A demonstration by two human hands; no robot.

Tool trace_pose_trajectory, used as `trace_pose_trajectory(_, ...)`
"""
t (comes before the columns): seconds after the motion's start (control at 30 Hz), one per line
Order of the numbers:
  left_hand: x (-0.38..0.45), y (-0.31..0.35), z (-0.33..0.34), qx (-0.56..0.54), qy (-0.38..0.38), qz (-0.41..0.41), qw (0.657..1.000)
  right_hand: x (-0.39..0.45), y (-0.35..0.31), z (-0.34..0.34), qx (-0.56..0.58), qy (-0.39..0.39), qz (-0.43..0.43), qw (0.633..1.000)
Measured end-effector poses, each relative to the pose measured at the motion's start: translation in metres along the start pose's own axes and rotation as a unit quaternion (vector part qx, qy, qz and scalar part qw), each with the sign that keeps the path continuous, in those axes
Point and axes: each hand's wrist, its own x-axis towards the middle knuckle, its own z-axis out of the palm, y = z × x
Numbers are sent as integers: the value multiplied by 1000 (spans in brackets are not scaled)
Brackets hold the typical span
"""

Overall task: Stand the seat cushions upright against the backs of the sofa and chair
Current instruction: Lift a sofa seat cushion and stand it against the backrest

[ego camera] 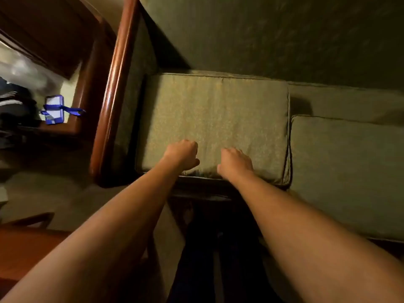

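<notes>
A green seat cushion (218,114) lies on the left end of the sofa, its front edge lifted a little off the frame. My left hand (182,154) and my right hand (235,164) both grip that front edge, fingers curled into the fabric. A second green seat cushion (349,171) lies flat to its right. The sofa back (273,33), in the same green fabric, rises behind both cushions.
A polished wooden armrest (115,84) runs along the sofa's left side. Beyond it stands a wooden side table (72,127) with a blue and white object (54,109) on it. A reddish wooden surface (26,248) sits at the lower left. My dark-clothed legs (214,248) stand against the sofa front.
</notes>
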Motion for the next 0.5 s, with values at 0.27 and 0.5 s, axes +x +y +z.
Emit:
trace_pose_trajectory(0.27,35,-26,89,109,-19,48,993,31,-9,93,-93,-20,31,995)
trace_pose_trajectory(0.5,41,-36,83,104,-18,160,981,38,-16,84,-153,10,-13,988)
